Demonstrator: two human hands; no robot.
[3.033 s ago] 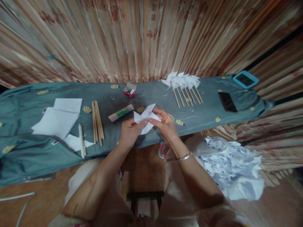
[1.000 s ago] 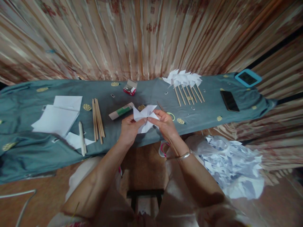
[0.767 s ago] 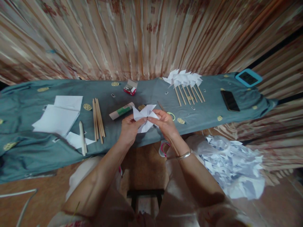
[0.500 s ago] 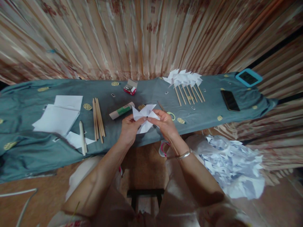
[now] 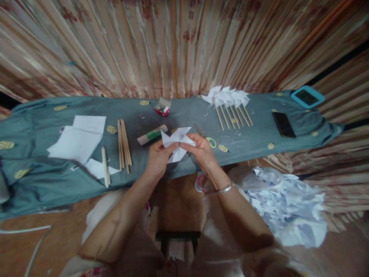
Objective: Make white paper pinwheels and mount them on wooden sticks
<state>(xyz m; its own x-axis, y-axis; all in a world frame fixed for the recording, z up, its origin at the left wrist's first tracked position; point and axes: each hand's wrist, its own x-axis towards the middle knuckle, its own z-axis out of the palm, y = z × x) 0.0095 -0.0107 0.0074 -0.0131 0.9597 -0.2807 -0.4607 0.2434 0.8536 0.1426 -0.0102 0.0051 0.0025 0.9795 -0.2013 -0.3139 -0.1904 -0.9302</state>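
Observation:
A white paper pinwheel (image 5: 179, 134) is held over the front edge of the cloth-covered table. My left hand (image 5: 158, 157) grips its left side, thumb pressed at the middle. From the right, my right hand (image 5: 203, 152) pinches it with the thumb meeting the other near the centre, where a small dark spot shows. The fingers behind the paper are hidden. Just beyond my left hand lies a glue stick (image 5: 152, 134) with a green band. Scissors (image 5: 211, 142) with a pale green handle lie past my right hand, partly covered by it.
Wooden sticks (image 5: 123, 146), a white pen (image 5: 105, 165) and stacked paper sheets (image 5: 76, 142) lie left. A small red box (image 5: 162, 107) stands behind. Finished pinwheels on sticks (image 5: 227, 98), a phone (image 5: 284, 124) and a blue-framed device (image 5: 307, 97) are right. A bag of folded paper (image 5: 284, 204) sits below.
The view has shifted slightly, so the table and its things appear a little farther right. Both hands keep the same hold on the pinwheel.

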